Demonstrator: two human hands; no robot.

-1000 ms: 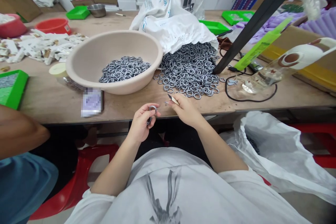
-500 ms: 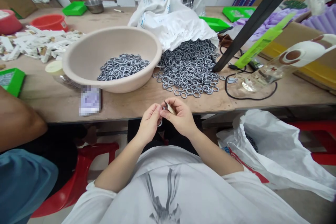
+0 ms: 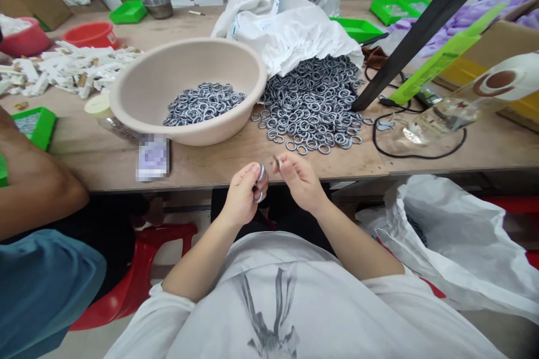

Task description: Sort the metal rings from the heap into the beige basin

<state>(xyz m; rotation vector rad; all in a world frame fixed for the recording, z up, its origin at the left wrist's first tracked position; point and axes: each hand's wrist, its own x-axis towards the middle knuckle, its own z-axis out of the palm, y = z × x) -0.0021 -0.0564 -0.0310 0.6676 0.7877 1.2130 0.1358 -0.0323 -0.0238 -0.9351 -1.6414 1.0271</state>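
Note:
Just off the table's front edge, my left hand is closed around grey metal rings; one stands up at the thumb and another shows lower by the fingers. A small gap to the right, my right hand pinches a small knife. Only its dark, narrow tip sticks out; the fingers hide the pale handle. Beyond my hands lies a heap of similar rings, spilling from a white sack. Left of the heap, a large beige basin holds more rings.
A wrapped purple pack and a lidded jar sit by the basin. At right are a slanted dark post, a clear bottle and a black cord. A co-worker's arm rests at left; an open white sack stands low right.
My hands have moved apart, and the knife has come away from the ring in my left hand. The rings there now show more plainly. The whole view has shifted slightly.

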